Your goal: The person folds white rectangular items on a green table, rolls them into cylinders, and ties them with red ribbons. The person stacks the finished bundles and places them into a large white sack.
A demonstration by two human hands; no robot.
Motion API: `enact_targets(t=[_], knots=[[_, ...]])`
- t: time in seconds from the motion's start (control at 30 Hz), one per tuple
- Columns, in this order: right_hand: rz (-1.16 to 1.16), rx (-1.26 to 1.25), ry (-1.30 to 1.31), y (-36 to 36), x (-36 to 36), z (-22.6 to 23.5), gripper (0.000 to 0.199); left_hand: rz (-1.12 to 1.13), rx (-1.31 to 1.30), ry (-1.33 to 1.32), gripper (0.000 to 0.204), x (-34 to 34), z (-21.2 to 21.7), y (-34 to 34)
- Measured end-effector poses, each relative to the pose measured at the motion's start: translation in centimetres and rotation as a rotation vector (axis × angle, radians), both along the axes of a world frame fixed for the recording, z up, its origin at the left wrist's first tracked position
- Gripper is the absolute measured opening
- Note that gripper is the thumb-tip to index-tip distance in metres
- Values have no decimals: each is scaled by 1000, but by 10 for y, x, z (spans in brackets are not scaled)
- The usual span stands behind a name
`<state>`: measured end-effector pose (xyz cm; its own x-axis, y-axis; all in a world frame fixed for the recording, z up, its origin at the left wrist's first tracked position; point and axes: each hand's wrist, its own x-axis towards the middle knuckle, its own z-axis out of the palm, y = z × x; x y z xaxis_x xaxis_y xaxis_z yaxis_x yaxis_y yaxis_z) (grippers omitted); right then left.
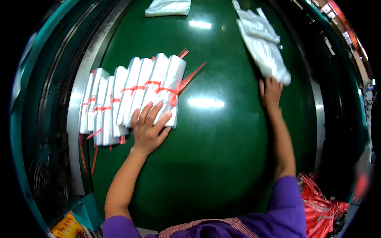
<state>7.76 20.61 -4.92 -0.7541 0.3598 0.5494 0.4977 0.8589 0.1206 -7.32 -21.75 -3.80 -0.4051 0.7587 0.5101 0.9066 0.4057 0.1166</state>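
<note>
Rolled white plastic bag bundles (137, 85) lie side by side at the left of the green belt surface, tied round the middle with red string (174, 92). My left hand (149, 129) rests on the near ends of the rightmost bundles, fingers spread and flat. On the far right, my right hand (271, 94) reaches forward and touches the near end of a stack of flat white plastic bags (260, 43). Its thumb stands apart to the left of the bags, while its other fingers lie on their end. The stack is slightly blurred.
Another folded white plastic bag stack (168, 7) lies at the far edge of view. Metal rails (75, 131) run along both sides of the green belt (214, 158). Red strings (319, 208) hang in a bunch at the lower right. A yellow package (67, 227) sits lower left.
</note>
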Motion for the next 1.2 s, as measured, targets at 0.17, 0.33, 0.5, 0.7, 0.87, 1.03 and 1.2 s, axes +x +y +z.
enact_targets(t=[0.17,0.33,0.5,0.7,0.87,1.03,1.2], knots=[[391,-191,69,-205,157,39,28,121,12,70,49,35,7,-26],[416,-732,231,-287,235,118,33,-81,-62,-251,85,193,40,-62],[576,-1142,945,-377,245,238,39,-277,350,-789,86,312,74,-120],[804,-446,400,-425,239,261,54,-227,791,-1548,19,315,127,-167],[727,-944,-448,-437,337,133,62,55,381,-1518,36,348,67,-269],[713,-544,-689,-453,408,101,91,-100,435,-1600,56,366,64,-314],[721,-607,-401,-447,418,83,59,-283,-135,-389,28,332,88,-286]])
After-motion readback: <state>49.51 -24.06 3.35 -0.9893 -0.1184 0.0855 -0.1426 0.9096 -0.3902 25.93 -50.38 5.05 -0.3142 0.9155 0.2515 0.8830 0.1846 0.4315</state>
